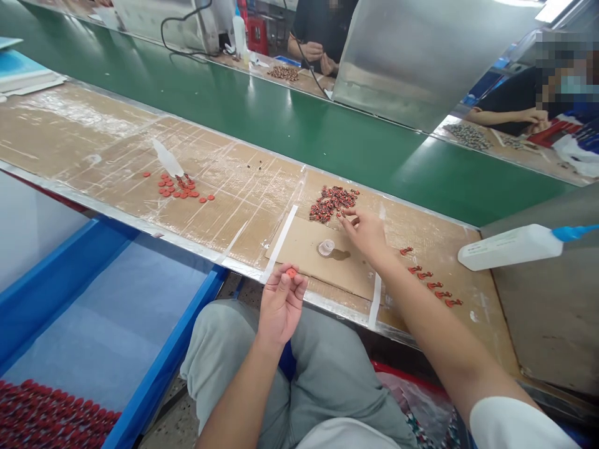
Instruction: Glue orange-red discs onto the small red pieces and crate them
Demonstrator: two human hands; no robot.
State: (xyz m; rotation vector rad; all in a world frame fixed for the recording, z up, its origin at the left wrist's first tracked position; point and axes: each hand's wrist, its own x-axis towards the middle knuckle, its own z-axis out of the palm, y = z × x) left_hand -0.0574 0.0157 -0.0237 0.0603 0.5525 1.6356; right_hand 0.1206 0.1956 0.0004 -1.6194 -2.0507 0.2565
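Note:
My left hand (282, 299) is at the table's near edge, its fingertips pinched on a small red disc (291, 272). My right hand (365, 232) reaches forward over the cardboard sheet (304, 249), fingers curled at the edge of a pile of small red parts (332, 202); whether it holds one I cannot make out. A small clear cap (326, 247) stands on the cardboard just left of that hand. A row of several finished red pieces (430, 280) lies to the right of my forearm.
Loose red discs (180, 189) and a clear plastic scrap lie at the left. A white bottle with a blue tip (510, 247) lies at the right. A blue bin (140, 349) holds red parts at lower left. Behind runs a green conveyor belt (281, 118), with other people working beyond.

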